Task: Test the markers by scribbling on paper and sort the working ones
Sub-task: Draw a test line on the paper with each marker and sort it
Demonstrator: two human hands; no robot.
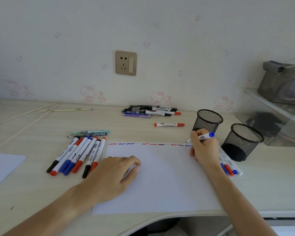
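Right hand [203,149] grip pinches the blue marker [205,136], tip at the paper's [160,181] corner.

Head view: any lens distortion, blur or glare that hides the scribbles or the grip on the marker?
Head view: wide-angle bowing curves the desk edge; lighting soft and even, no glare; scribbles readable along the paper top; right hand grip on the blue marker sharp; left hand slightly soft.
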